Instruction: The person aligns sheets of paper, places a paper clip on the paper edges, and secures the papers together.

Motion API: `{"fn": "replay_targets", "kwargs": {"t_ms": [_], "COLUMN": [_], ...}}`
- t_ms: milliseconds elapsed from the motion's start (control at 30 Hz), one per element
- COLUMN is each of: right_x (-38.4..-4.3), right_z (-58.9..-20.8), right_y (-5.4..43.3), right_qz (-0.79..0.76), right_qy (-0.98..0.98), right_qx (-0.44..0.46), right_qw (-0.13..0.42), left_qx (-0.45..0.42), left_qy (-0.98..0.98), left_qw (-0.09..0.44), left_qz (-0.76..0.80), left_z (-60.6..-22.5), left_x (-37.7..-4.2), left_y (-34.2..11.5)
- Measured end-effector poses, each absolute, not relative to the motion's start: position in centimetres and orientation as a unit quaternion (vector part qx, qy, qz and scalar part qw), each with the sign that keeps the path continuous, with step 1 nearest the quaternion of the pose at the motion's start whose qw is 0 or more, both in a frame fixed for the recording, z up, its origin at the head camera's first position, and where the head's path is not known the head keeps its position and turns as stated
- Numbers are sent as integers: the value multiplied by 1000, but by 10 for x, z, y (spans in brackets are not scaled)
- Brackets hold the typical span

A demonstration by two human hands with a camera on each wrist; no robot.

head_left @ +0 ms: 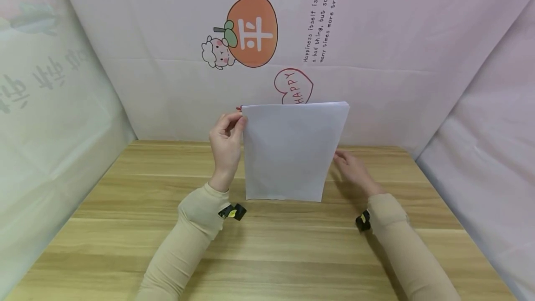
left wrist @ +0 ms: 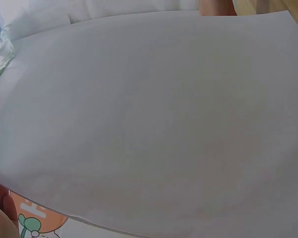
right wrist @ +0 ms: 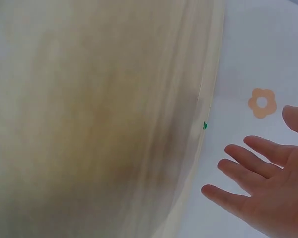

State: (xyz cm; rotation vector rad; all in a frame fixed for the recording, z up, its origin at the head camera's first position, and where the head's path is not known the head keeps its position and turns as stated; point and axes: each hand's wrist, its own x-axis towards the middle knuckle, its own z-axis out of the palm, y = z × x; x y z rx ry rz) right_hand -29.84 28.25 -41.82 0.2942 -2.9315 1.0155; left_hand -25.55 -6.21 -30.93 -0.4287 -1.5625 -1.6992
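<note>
While I pinch the paper at 10 o'clock with the left hand, it hangs over the worktop, long axis seemingly 12 to 6; the right hand, empty, fingers spread, sits at 4 o'clock.

There are two grips, two sleeves, two black wrist devices, one white paper item and one table.
</note>
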Motion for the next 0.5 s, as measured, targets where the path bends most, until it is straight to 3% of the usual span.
{"fn": "replay_targets", "kwargs": {"t_ms": [500], "right_x": [-318], "right_z": [-424], "right_y": [289], "right_qz": [280], "right_qy": [-954], "right_qx": [106], "right_qw": [-25], "left_qx": [-168], "left_qy": [-617], "left_qw": [383], "left_qz": [-667], "left_z": [-308], "left_x": [-254], "left_y": [-62]}}
